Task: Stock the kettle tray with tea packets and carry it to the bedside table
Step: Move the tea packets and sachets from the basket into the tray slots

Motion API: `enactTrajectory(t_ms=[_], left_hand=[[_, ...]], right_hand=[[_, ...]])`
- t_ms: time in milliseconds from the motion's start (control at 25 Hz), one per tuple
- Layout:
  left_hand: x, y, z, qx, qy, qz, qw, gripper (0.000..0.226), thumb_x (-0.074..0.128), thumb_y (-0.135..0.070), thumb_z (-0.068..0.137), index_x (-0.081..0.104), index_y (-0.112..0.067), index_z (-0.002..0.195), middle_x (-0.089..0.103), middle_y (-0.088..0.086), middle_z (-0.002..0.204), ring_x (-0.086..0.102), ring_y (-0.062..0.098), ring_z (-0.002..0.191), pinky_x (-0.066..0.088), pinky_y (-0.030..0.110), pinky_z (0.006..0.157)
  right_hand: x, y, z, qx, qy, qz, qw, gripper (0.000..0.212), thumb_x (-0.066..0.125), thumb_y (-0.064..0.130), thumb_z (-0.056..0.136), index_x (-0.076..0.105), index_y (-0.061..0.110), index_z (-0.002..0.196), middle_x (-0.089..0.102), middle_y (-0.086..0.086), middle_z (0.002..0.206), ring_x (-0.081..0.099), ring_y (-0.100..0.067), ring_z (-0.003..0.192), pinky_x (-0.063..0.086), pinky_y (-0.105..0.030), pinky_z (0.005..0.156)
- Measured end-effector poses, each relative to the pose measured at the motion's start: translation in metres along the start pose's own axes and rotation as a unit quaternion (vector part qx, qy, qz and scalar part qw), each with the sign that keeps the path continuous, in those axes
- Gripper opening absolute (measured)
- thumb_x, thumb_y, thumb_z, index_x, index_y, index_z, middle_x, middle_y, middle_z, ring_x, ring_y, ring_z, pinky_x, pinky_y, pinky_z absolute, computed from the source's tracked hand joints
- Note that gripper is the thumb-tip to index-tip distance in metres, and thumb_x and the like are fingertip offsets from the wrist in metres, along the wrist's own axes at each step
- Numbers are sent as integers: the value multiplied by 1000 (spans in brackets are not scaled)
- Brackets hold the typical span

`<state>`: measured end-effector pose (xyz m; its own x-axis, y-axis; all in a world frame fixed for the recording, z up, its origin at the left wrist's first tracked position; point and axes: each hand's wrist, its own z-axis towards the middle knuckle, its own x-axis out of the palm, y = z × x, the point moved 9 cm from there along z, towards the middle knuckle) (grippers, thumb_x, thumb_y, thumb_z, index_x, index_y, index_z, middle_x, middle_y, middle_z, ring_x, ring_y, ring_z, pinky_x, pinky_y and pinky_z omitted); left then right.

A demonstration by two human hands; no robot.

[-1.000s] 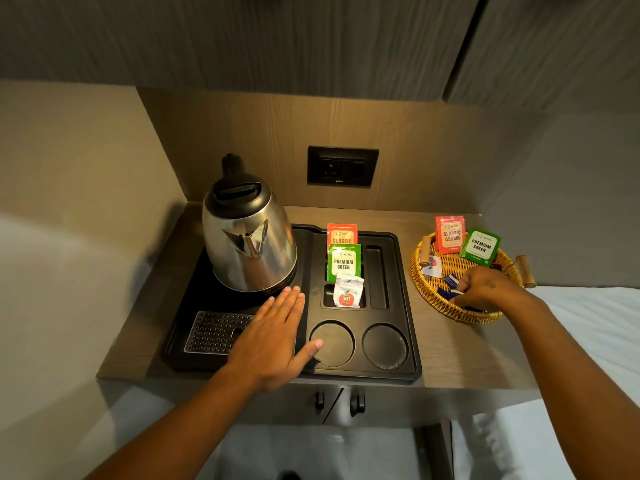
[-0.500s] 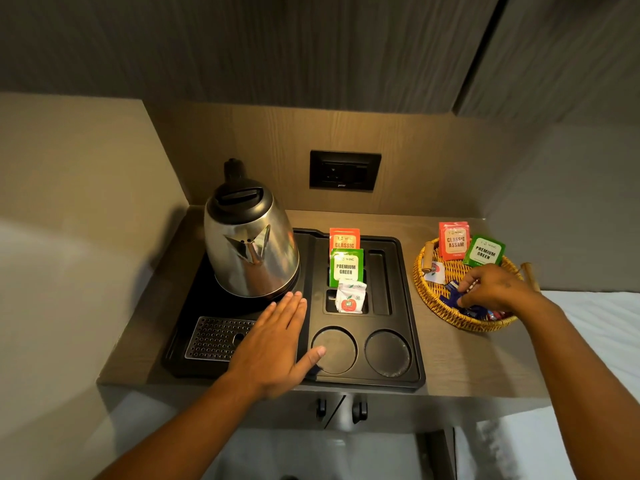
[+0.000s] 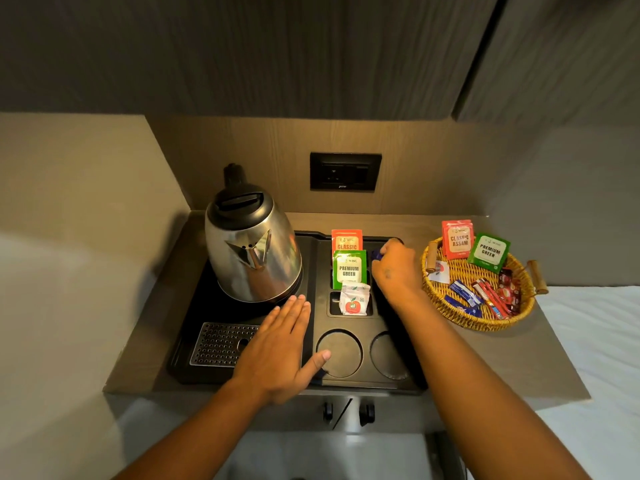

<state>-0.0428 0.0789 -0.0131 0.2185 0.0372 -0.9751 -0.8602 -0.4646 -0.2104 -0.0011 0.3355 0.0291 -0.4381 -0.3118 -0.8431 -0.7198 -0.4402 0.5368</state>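
Note:
The black kettle tray lies on a wooden counter with a steel kettle on its left half. In its middle slots stand an orange Classic packet, a green Premium Green packet and a white sachet. My right hand is over the tray's long right slot, shut on a blue sachet. My left hand lies flat and open on the tray beside the drip grille. A wicker basket at the right holds more packets.
In the basket an orange Classic Assam packet and a green packet stand upright, with blue and red sachets lying loose. A wall socket is behind the tray. White bedding lies to the right. Dark cabinets hang overhead.
My right hand has left the basket with a blue sachet and moved left over the tray's right slot. My left hand has stayed flat on the tray.

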Motion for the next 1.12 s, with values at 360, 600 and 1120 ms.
enactTrajectory(t_ms=[360, 600, 1120], left_hand=[[-1, 0, 1, -1, -5, -11, 1000, 91, 5, -79, 88, -4, -20, 156, -8, -3, 163, -17, 10, 147, -2, 36, 122], [-2, -1, 0, 1, -7, -8, 1000, 92, 6, -79, 87, -4, -18, 156, -8, -2, 163, -17, 10, 148, -2, 36, 122], [3, 0, 1, -3, 2, -2, 1000, 91, 3, -80, 85, -7, -22, 155, -10, -4, 163, -18, 10, 147, -4, 36, 122]], right_hand=[[-58, -53, 0, 14, -59, -42, 997, 12, 66, 28, 81, 67, 19, 89, 68, -9, 87, 61, -29, 77, 47, -34, 64], [-103, -171, 8, 176, -13, -143, 974, 29, 71, 12, 78, 62, 6, 105, 61, -19, 99, 60, -35, 99, 50, -44, 76], [-130, -132, -7, 128, -46, -31, 990, 19, 77, 31, 73, 66, 18, 65, 65, -2, 64, 62, -17, 57, 49, -28, 52]])
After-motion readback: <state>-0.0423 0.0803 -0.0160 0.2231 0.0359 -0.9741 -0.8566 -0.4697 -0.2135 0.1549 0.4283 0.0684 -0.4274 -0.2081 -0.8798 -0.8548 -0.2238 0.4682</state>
